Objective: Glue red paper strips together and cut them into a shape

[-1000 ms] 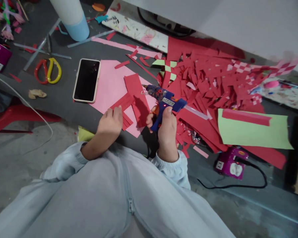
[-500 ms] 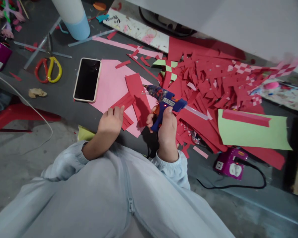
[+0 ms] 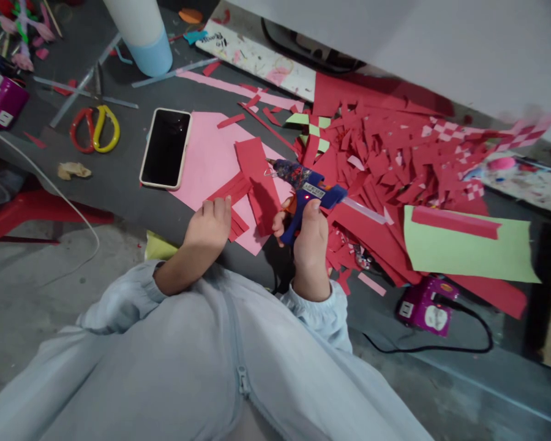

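Note:
My right hand (image 3: 311, 242) grips a blue hot glue gun (image 3: 303, 196), its red light lit and a clear glue stick (image 3: 365, 210) standing out of its back. The nozzle points left over a wide red paper strip (image 3: 258, 184). Close by, my left hand (image 3: 209, 226) has its fingers together on the near end of narrower red paper strips (image 3: 232, 190), partly covering them. Beneath these lies a pink paper sheet (image 3: 206, 147) at the table's front edge.
A phone (image 3: 166, 148) lies left of the pink sheet, then scissors (image 3: 95, 128). A white-and-blue bottle (image 3: 147, 43) stands behind. Red paper scraps (image 3: 376, 147) are heaped at right, near a green sheet (image 3: 468, 254) and a purple power socket box (image 3: 427, 306) with a black cable.
The view has shifted slightly, so the table things sit a little further right. Both hands keep nearly the same pose, with the glue gun still in my right hand.

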Tool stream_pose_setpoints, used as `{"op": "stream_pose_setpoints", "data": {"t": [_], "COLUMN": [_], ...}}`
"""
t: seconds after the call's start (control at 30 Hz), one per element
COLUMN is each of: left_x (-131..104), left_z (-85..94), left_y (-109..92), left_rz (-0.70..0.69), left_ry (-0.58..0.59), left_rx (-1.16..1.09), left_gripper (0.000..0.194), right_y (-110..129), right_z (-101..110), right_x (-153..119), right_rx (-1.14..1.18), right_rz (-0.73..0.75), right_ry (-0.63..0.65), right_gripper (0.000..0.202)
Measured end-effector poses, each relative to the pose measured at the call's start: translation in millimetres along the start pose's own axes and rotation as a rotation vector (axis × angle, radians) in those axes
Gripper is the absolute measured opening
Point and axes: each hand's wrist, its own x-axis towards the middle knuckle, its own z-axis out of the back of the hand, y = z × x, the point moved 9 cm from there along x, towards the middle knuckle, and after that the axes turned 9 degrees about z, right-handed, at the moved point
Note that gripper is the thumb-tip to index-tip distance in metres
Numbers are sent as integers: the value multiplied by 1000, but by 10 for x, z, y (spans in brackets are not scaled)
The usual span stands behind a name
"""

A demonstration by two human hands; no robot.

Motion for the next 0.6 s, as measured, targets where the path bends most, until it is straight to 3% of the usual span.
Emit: {"op": "stream_pose_setpoints", "data": {"t": [0.13, 0.33, 0.47, 0.6], "left_x": [18, -47, -74, -12], "left_z": [8, 50, 86, 66], "left_y": [-18, -40, -13, -12], "left_rz": [3, -77, -50, 5], "left_ry": [45, 14, -27, 16], "left_rx": [37, 11, -28, -3], "left_gripper": [61, 59, 62, 59], "right_y": [11, 33, 9, -12], "right_z": [-11, -33, -26, -33], "right_x": [-1, -8, -9, -7], "right_rx": [26, 27, -1, 13], "right_rz": [-1, 5, -4, -5], "right_ry": [1, 18, 16, 28], "right_gripper": [56, 55, 58, 59]}}
